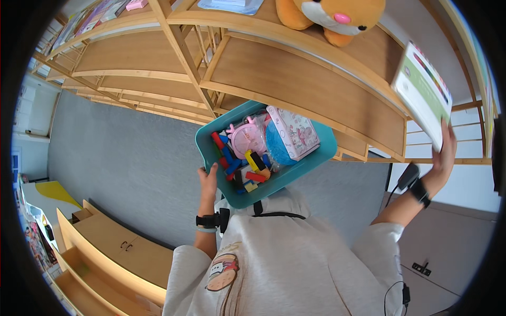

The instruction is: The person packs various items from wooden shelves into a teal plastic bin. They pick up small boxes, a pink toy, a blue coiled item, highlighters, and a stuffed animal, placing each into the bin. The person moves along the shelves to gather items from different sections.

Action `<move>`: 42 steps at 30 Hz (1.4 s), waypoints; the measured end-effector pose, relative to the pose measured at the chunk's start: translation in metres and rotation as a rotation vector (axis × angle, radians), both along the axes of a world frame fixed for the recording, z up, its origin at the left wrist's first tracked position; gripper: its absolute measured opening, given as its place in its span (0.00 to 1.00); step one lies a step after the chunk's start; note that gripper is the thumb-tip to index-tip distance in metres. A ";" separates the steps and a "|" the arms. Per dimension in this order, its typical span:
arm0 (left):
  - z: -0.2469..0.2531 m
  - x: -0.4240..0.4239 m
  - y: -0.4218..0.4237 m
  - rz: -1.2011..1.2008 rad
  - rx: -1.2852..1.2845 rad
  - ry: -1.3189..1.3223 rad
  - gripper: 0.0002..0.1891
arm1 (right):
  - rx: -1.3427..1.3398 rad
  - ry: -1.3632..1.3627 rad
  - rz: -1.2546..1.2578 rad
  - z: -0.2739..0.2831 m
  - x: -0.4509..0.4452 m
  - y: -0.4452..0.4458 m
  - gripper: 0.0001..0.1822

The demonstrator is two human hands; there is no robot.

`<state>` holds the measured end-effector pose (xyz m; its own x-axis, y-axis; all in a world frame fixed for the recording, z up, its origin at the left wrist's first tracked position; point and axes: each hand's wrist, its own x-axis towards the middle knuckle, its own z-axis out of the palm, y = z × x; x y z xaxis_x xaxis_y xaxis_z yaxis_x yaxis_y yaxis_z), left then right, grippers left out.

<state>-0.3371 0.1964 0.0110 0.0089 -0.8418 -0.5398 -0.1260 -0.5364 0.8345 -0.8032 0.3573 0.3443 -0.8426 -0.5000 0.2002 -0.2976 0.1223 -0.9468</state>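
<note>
My left hand (208, 179) grips the left rim of a teal plastic bin (272, 190), which is held against my body, its far edge under a shelf board. Inside lie several coloured blocks (233, 164), a pink round clock with antlers (248, 139), a blue mesh item (277, 144) and a white-and-pink illustrated box (297, 132). Off to the right, my right hand (444, 148) holds the lower end of a white and green flat box (425, 91) with a colourful strip on its front. That box is raised beside the right end of the wooden shelf.
An orange plush toy (336, 17) and a light blue packet (231, 6) rest on the upper wooden shelf (300, 67). Books (95, 19) stand at the upper left. Behind me at lower left is a wooden cabinet (122, 249). A grey door (442, 245) is at right.
</note>
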 end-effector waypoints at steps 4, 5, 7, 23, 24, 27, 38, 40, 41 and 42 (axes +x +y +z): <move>0.001 0.001 0.002 -0.002 0.016 -0.046 0.26 | -0.057 -0.196 -0.068 -0.037 0.065 0.043 0.25; 0.005 0.000 0.001 0.007 0.033 -0.035 0.26 | -0.051 -0.318 0.001 -0.050 0.084 0.046 0.23; 0.015 -0.004 0.001 0.020 0.052 -0.022 0.26 | 0.033 -0.546 0.061 -0.079 0.133 0.030 0.21; 0.004 0.001 -0.001 -0.015 0.058 -0.035 0.24 | -0.432 -0.937 -0.236 -0.320 0.193 -0.089 0.16; -0.003 0.005 -0.002 -0.020 0.052 -0.031 0.23 | -0.372 -0.911 -0.216 -0.330 0.188 -0.090 0.17; -0.018 0.012 -0.005 -0.052 0.011 0.054 0.22 | -0.377 -0.773 -0.128 -0.322 0.185 -0.070 0.18; 0.011 0.002 -0.005 -0.047 0.149 -0.022 0.22 | 0.207 0.860 -0.688 -0.045 -0.001 0.027 0.19; 0.009 0.003 -0.005 -0.050 0.134 -0.009 0.22 | 0.437 0.926 -0.771 -0.044 -0.026 0.035 0.24; 0.007 0.003 -0.005 -0.047 0.130 -0.002 0.22 | 0.440 0.874 -0.665 -0.045 -0.034 0.042 0.25; 0.006 0.005 -0.005 -0.047 0.126 -0.008 0.22 | 0.446 0.820 -0.556 -0.047 -0.040 0.049 0.27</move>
<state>-0.3326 0.1909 0.0171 -0.0237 -0.7667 -0.6415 -0.1598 -0.6306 0.7595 -0.8434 0.4061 0.2975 -0.6663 -0.2571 0.6999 -0.6160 0.7188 -0.3224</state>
